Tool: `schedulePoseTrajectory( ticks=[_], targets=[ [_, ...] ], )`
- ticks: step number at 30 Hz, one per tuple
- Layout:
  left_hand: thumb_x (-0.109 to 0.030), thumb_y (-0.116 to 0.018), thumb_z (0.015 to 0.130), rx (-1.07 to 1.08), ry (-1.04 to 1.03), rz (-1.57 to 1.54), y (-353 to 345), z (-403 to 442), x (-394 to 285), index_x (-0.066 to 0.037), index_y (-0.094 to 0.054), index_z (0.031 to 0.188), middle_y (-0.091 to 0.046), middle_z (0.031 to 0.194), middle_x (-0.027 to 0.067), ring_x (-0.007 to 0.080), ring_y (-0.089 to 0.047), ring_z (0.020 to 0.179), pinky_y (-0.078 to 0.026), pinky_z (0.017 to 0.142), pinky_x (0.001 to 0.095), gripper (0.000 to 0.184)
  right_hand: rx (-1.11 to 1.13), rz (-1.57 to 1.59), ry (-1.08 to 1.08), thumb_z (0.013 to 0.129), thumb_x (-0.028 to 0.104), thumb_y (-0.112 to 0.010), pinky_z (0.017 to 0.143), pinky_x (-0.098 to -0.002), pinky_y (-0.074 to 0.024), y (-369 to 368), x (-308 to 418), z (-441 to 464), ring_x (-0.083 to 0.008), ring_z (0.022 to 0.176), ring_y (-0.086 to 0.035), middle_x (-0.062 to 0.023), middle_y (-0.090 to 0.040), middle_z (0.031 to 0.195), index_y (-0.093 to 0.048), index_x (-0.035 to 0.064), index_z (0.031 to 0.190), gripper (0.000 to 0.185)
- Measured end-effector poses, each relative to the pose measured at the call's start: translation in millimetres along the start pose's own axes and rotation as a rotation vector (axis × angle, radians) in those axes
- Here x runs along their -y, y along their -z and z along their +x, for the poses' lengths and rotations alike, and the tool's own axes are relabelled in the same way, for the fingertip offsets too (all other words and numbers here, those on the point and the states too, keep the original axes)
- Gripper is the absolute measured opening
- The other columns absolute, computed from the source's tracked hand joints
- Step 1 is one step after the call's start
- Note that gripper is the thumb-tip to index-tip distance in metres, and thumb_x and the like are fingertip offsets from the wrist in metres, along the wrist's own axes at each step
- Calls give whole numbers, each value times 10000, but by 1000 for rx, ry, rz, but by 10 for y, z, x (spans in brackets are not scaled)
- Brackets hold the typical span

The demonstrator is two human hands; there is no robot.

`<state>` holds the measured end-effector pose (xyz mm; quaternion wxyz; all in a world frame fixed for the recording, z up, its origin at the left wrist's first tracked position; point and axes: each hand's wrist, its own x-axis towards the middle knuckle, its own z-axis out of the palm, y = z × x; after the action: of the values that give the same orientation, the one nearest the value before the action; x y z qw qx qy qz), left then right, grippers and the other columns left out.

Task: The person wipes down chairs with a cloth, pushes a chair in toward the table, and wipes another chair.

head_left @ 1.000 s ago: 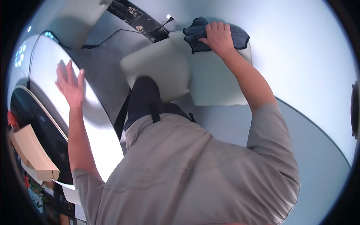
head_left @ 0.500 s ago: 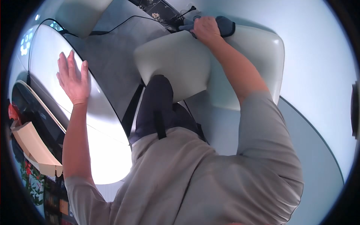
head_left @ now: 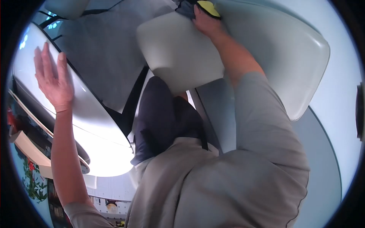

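My left hand [head_left: 55, 83] lies on the glossy white oval table [head_left: 100, 133], fingers spread and pointing away from me. At the top of the view my right hand [head_left: 207, 24] is closed on a soft-looking grey item with a yellow, black-edged end [head_left: 209, 7]. The item's exact kind is unclear, and part of it is cut off by the frame's top edge. Just below that hand stands a cream padded chair [head_left: 178, 49]. A larger cream chair part [head_left: 277, 53] extends to its right, beside my forearm.
Dark table or chair legs [head_left: 131, 98] stand near my knee [head_left: 157, 95]. Left of the table are a tan curved box-like object [head_left: 28, 148] and a plant with red flowers [head_left: 32, 182]. Black cables [head_left: 53, 22] cross the upper left. A pale wall rises at right.
My view has shifted, and both chairs look nearer. My right hand has turned the grey item, showing its yellow side. My left hand stays spread on the table.
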<state>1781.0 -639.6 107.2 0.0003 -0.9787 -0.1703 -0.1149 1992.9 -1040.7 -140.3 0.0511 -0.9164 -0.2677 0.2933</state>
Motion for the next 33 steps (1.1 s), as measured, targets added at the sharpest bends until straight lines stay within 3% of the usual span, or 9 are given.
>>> schedulePoseTrajectory(
  ticks=[4,8,13,15,18,20,22,26,33],
  targets=[
    [-591,-444,1059,-13,-13,69,-59,-21,49,-321,-502,1535,-393,1638,105,335,-390,1503,-358,1207,532,551,-184,-196,151,1005,294,-510,1196,-513,-343,-100,-292,-657,-397,1395,-490,-226,-453,1557,-292,11,1581,677],
    [-692,-393,1012,-30,5,-33,-125,-25,110,-351,-471,1543,-379,1647,109,342,-328,1538,-225,1237,616,636,319,-779,113,1020,219,-445,1202,-510,-335,-284,-927,-1618,-357,1439,-458,-207,-484,1543,-381,48,1573,582],
    [-690,-406,1014,-102,-36,-10,-217,-51,226,-342,-500,1529,-406,1636,97,325,-353,1528,-239,1237,594,629,-158,-600,323,976,186,-507,1204,-463,-352,726,-1090,-1991,-339,1415,-491,-161,-516,1529,-443,103,1557,590],
    [-679,-431,1015,-113,-35,-42,-278,-82,312,-342,-525,1515,-427,1627,87,320,-374,1517,-246,1242,562,610,85,-778,217,952,193,-543,1214,-467,-342,1576,-740,-1754,-330,1462,-430,-147,-496,1547,-491,127,1532,586],
    [-644,-468,1018,-138,-60,-23,-370,-97,447,-358,-544,1502,-478,1592,90,326,-483,1445,-346,1205,521,568,-19,-912,568,1022,253,-553,1209,-409,-333,2256,-461,-1604,-366,1463,-409,-175,-447,1588,-499,18,1491,527],
    [-638,-473,1019,-133,-96,44,-434,-103,574,-362,-547,1499,-503,1571,94,325,-507,1424,-366,1195,514,559,-8,-980,442,982,174,-545,1254,-425,-266,2244,-333,-1921,-354,1528,-294,-145,-347,1652,-460,43,1525,565],
    [-622,-473,1025,-162,-103,172,-533,-103,694,-371,-543,1500,-526,1552,93,320,-533,1402,-390,1182,508,542,-47,-900,400,925,226,-603,1243,-477,-306,1933,-654,-2503,-335,1478,-405,-136,-542,1497,-650,41,1359,474],
    [-583,-457,1041,-123,-134,283,-814,-132,953,-391,-513,1512,-519,1558,71,308,-539,1398,-407,1169,513,512,557,-605,368,917,267,-629,1249,-543,-273,1823,-760,-4051,-330,1477,-404,-123,-586,1439,-683,37,1279,433],
    [-514,-430,1071,-105,-174,403,-1044,-142,1195,-426,-460,1534,-508,1569,33,287,-549,1391,-438,1146,523,472,284,-1084,123,902,308,-654,1251,-503,-244,3245,-861,-3767,-273,1408,-438,-50,-597,1364,-631,154,1367,491]
  ],
)
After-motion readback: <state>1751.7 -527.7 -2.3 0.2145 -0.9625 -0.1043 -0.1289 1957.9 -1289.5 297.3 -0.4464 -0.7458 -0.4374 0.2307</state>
